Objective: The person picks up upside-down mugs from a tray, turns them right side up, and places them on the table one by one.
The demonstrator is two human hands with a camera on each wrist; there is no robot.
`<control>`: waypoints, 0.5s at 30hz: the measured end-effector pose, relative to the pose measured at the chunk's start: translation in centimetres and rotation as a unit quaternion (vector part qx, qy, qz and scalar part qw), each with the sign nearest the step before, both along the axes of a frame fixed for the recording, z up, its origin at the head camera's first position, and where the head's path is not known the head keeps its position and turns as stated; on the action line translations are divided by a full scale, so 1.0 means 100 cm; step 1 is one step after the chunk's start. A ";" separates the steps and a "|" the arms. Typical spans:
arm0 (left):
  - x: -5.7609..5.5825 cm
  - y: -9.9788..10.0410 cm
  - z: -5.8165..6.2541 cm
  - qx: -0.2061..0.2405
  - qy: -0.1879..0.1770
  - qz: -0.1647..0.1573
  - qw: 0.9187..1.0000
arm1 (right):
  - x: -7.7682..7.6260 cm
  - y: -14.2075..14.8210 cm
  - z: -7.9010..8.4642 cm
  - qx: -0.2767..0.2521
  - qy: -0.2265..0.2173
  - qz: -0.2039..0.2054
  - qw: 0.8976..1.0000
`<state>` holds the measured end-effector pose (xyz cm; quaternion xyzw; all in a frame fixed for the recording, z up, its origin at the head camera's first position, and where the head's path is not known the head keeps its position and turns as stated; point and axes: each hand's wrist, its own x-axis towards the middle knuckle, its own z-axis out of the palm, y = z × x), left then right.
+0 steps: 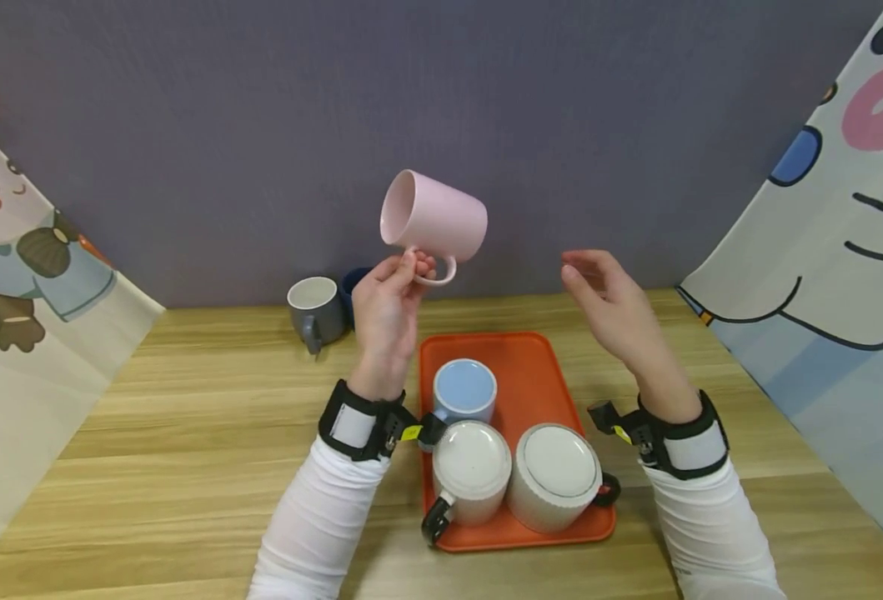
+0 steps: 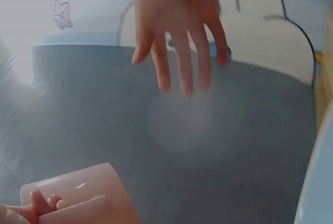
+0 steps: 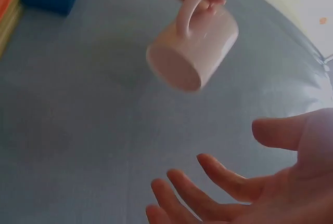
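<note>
A pink mug [image 1: 444, 215] is held up above the table, tilted on its side with its mouth toward the left. My left hand [image 1: 390, 321] grips it by the handle, fingers curled through the loop. In the right wrist view the mug [image 3: 192, 52] shows its base, and left-hand fingers are at its handle. To the right, apart from the mug, my right hand [image 1: 617, 312] is raised with nothing in it. Its fingers are spread and slightly bent in the right wrist view, where the hand [image 3: 260, 187] faces the mug.
An orange tray [image 1: 519, 375] bears an upside-down light blue mug [image 1: 465, 387] and two upturned white mugs, one on the left [image 1: 473, 467] and one on the right [image 1: 557, 471], with black handles. A grey mug [image 1: 317, 312] and a dark blue mug [image 1: 351, 287] stand behind, near the wall.
</note>
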<state>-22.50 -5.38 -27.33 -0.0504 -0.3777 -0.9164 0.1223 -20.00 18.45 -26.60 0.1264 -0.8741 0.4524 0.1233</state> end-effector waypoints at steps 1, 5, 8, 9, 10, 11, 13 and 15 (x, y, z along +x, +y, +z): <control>-0.001 -0.001 -0.001 -0.006 0.005 0.011 1.000 | -0.001 0.002 -0.002 0.012 0.011 -0.010 1.000; -0.006 -0.006 -0.008 -0.028 0.019 0.047 0.998 | -0.004 0.011 -0.010 0.055 0.048 -0.050 0.996; -0.010 -0.009 -0.013 -0.037 0.020 0.070 0.997 | -0.007 0.015 -0.018 0.086 0.073 -0.079 0.990; -0.011 -0.010 -0.015 -0.043 0.020 0.076 0.996 | -0.008 0.016 -0.020 0.093 0.079 -0.085 0.989; -0.012 -0.011 -0.017 -0.049 0.019 0.082 0.995 | -0.009 0.017 -0.023 0.101 0.083 -0.090 0.987; -0.013 -0.012 -0.019 -0.057 0.019 0.087 0.994 | -0.010 0.018 -0.025 0.108 0.086 -0.095 0.986; -0.014 -0.014 -0.023 -0.073 0.019 0.097 0.992 | -0.012 0.020 -0.030 0.117 0.083 -0.102 0.984; -0.015 -0.016 -0.027 -0.093 0.021 0.106 0.990 | -0.013 0.021 -0.034 0.123 0.078 -0.105 0.984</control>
